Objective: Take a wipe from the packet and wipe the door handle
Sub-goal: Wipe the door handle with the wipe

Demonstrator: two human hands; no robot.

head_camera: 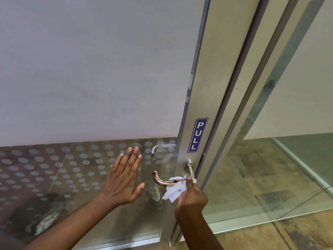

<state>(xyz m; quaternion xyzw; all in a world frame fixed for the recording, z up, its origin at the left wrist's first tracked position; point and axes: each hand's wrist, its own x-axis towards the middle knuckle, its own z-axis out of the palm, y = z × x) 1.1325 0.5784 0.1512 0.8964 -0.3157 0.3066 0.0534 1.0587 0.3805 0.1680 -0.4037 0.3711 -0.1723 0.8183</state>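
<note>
A silver lever door handle (163,179) sticks out from the metal door frame, with brown smears along its curved end. My right hand (191,197) is shut on a crumpled white wipe (173,191) and presses it against the handle near its base. My left hand (124,177) lies flat and open against the glass door (86,170), left of the handle. No wipe packet shows in this view.
A blue PULL sticker (197,135) sits on the door stile above the handle. A second handle (161,147) shows through the glass on the far side. The upper door is frosted; the lower has dots. A glass wall (270,168) stands to the right.
</note>
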